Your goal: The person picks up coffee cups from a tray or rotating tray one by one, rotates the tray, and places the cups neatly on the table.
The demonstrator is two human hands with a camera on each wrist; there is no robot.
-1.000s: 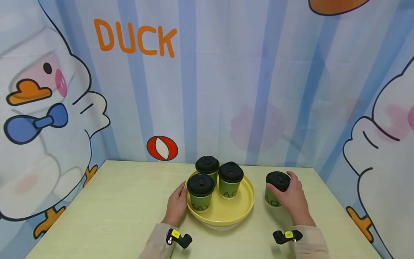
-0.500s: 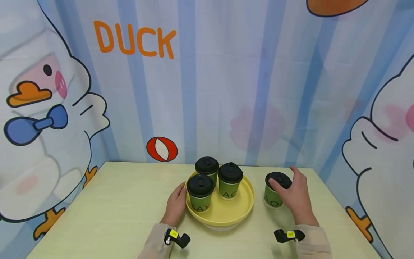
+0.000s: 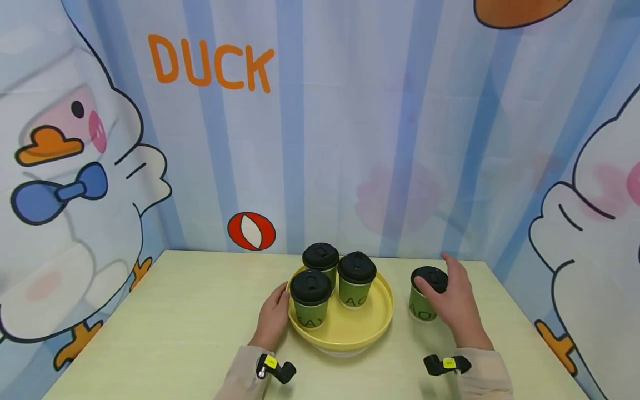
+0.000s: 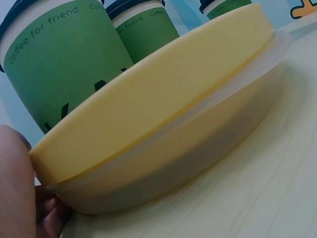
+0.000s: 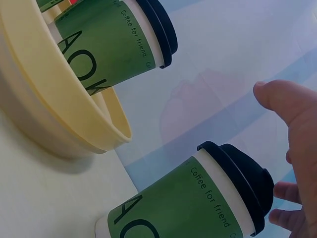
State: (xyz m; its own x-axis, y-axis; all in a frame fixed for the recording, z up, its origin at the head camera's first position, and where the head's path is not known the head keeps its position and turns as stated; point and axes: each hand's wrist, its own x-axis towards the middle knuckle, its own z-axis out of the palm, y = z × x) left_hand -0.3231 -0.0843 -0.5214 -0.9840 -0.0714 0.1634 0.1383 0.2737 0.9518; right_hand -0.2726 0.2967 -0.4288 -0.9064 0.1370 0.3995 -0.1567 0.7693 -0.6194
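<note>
Three green paper coffee cups with black lids, a front-left cup (image 3: 310,299), a back cup (image 3: 320,259) and a right cup (image 3: 356,279), stand upright on a round yellow tray (image 3: 367,328). A translucent base (image 4: 198,168) lies under the tray. My left hand (image 3: 272,318) grips the tray's left edge, with fingers low against its side in the left wrist view. Another lidded coffee cup (image 3: 422,294) stands on the table to the right. My right hand (image 3: 457,303) is beside its lid, thumb and fingers spread; the thumb (image 5: 280,96) is apart from the cup.
The pale wooden table (image 3: 200,311) ends at a striped blue curtain (image 3: 340,139) with duck drawings behind and at both sides. A strip of table separates the tray from the single cup.
My right hand has loosened from the single cup, its fingers spreading and shifting slightly right and up. The cup stays in place. My left hand and the tray have hardly moved.
</note>
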